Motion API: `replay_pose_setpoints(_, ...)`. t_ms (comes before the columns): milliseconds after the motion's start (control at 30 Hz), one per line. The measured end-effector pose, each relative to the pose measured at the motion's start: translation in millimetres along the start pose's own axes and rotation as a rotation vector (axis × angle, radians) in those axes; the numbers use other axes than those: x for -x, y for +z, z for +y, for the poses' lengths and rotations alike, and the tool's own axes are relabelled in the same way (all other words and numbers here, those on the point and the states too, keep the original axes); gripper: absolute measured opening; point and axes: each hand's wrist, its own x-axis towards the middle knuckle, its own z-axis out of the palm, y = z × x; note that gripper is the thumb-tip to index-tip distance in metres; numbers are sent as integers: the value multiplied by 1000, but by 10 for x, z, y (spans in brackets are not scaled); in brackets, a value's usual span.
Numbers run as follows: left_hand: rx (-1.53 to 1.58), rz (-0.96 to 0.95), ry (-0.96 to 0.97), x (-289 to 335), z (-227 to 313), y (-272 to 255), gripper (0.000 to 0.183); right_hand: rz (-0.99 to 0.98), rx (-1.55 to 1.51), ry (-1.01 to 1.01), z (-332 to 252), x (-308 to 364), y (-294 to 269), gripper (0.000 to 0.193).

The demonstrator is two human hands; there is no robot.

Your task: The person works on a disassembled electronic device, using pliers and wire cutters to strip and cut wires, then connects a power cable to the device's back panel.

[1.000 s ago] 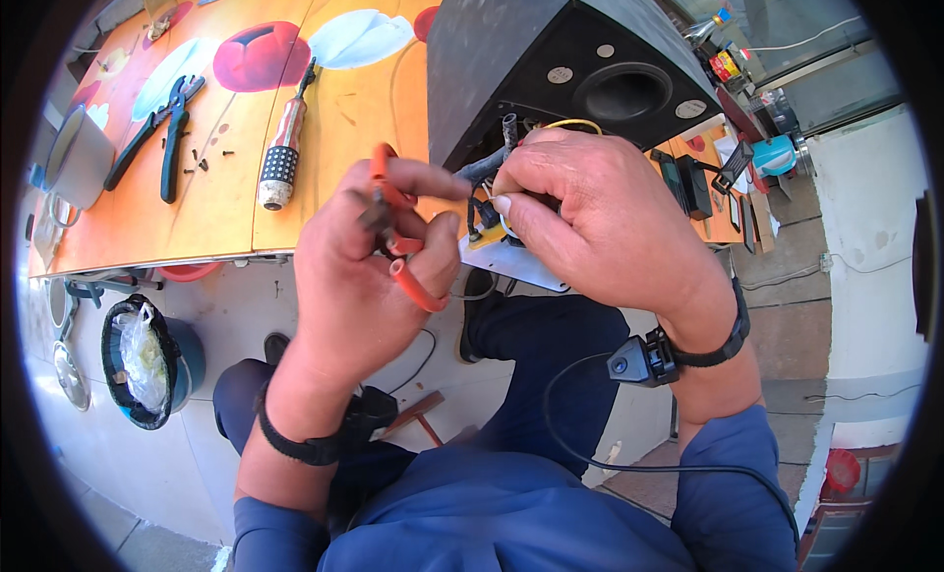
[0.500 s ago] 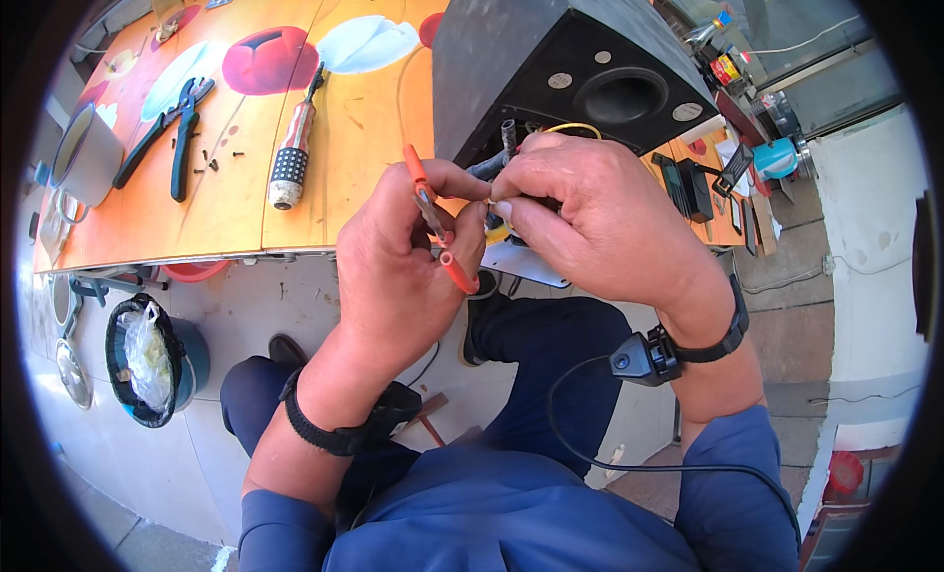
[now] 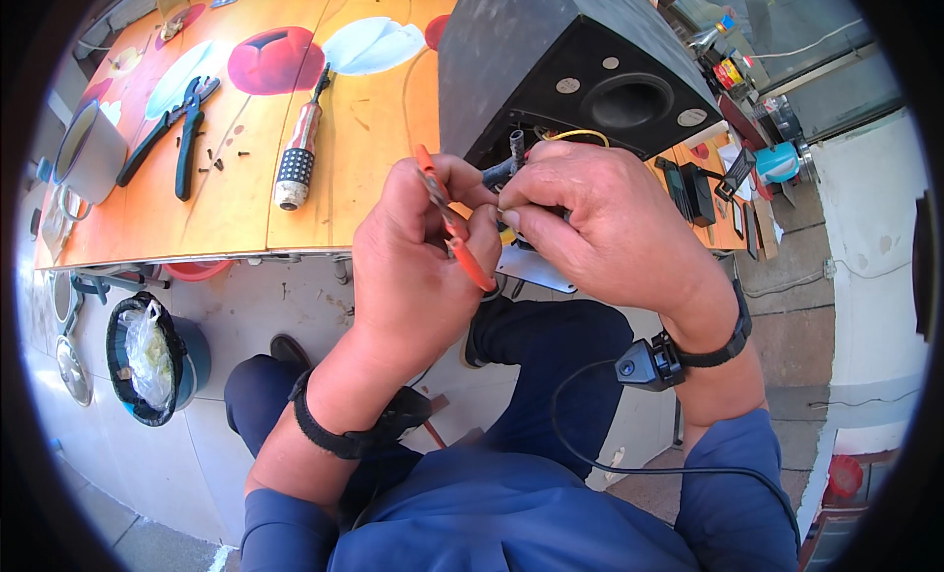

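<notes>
Both hands meet just in front of the black speaker box (image 3: pixel 551 90), their fingertips almost touching. My left hand (image 3: pixel 418 252) is closed, with a small orange-handled cutting tool (image 3: pixel 454 223) hooked across its palm and fingers; whether it is scissors or snips is hidden. Its thumb and forefinger also pinch at the meeting point. My right hand (image 3: pixel 610 218) is closed in a pinch on what looks like a thin wire end, mostly covered by the fingers. Behind the fingertips a dark sleeved cable (image 3: pixel 516 147) and a yellow wire (image 3: pixel 582 134) come from the speaker's opening.
On the orange flower-patterned table (image 3: pixel 226 218) lie black-handled pliers (image 3: pixel 182 134), a screwdriver (image 3: pixel 298 159), several small screws (image 3: pixel 218 164) and a mug (image 3: pixel 90 154). Black parts (image 3: pixel 693 190) sit right of the speaker. A lined bin (image 3: pixel 157 361) stands on the floor at left.
My left hand and the orange-handled tool have shifted slightly right and turned a little. Both hands stay pinched together. The whole view has shifted slightly.
</notes>
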Motion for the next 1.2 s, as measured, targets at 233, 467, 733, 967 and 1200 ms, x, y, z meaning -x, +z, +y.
replay_pose_setpoints(233,-283,-47,157,-5,13,-28,31,-9,20,-4,13,-4,-5,8)
replay_pose_setpoints(467,-296,-61,140,-20,7,-28,31,-33,14,2,6,-12,-21,9)
replay_pose_setpoints(733,-277,-45,119,-16,4,-5,28,-21,24,-25,29,-31,-15,10)
replay_pose_setpoints(967,-219,3,15,-88,-10,-70,28,-18,20,-16,18,-33,-24,10)
replay_pose_setpoints(1200,-178,-34,-27,-43,-6,-138,24,15,-67,31,2,-20,-9,6)
